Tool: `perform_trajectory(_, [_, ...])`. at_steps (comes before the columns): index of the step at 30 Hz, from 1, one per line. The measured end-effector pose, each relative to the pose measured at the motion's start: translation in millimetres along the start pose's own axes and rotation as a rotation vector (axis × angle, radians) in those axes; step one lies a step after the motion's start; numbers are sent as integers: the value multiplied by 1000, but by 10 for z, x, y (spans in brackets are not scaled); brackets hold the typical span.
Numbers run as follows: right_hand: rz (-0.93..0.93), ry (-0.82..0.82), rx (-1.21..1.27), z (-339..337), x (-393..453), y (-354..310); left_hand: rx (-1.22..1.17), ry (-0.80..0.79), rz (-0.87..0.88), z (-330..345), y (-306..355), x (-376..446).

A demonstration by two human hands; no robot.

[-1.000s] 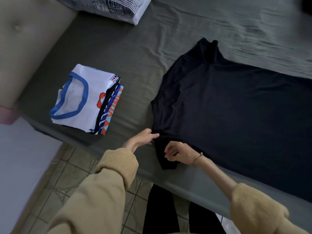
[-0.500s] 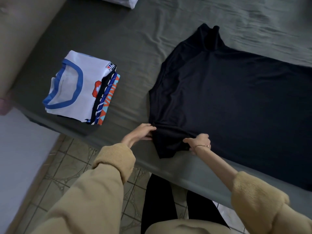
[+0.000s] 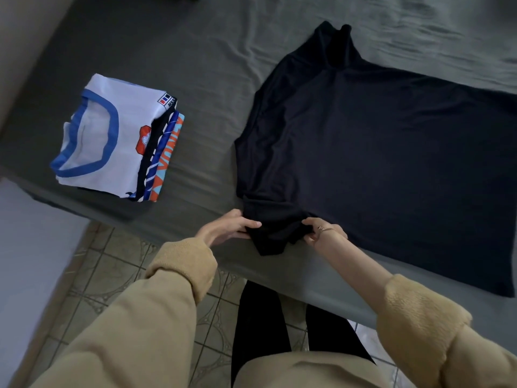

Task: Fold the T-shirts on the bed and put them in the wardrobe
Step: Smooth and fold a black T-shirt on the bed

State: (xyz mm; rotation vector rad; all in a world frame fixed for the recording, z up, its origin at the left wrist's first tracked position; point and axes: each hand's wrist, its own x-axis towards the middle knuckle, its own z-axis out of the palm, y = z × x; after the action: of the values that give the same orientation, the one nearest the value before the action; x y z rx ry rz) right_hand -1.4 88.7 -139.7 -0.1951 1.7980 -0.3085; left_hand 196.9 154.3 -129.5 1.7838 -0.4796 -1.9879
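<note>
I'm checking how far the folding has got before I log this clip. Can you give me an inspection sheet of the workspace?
Surface: bed with a grey-green sheet, lightly wrinkled.
Job's things: black T-shirt spread flat, near sleeve bunched at the bed edge; folded stack to its left, white shirt with blue collar on top.
Clutter: corner of a pillow at the top edge, barely in view.
Hands: left hand and right hand each pinch the black T-shirt's near sleeve; right wrist wears a bracelet.
Cables: nothing seen.
Surroundings: tiled floor below the bed edge, padded headboard at the left; wardrobe not in view.
</note>
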Motion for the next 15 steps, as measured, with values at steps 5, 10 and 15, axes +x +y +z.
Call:
perform_trajectory(5, [19,25,-20,-56,-2,86,14,-91,-16,-1,-129,-27])
perform_trajectory(10, [-32,-56,-40,-128,30,237,85,-158,-122,-16,-114,-57])
perform_trajectory(15, [-115,-57,-162,-153,9,286,23,-119,-141,41,-43,-46])
